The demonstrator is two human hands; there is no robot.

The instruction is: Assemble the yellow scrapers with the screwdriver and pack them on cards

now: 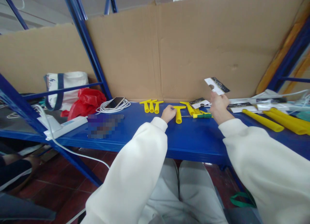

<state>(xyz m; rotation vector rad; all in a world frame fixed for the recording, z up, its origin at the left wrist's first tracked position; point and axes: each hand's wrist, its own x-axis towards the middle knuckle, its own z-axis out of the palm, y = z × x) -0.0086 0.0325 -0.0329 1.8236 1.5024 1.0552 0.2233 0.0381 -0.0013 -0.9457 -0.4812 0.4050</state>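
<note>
My left hand (169,113) is closed on one end of the crossbar of a yellow T-shaped plastic piece (178,116), whose hollow stem points toward me. In my right hand (219,105), raised above the bench, is a black-and-white printed card (216,85) with a dark round spot, pinched by its lower edge. Behind and between the hands lie more yellow T-shaped pieces (190,108) and another printed card (200,102). A screwdriver with a green and yellow handle (202,115) lies just left of my right wrist. Three yellow T-shaped pieces (151,106) stand in a row left of my left hand.
Long yellow tubes (263,120) and packaged cards (242,107) lie at the right on the blue bench (193,143). At left are a phone (115,102) on a coiled white cable, a red plastic bag (88,101) and a power strip (69,125). Cardboard (193,49) walls the back.
</note>
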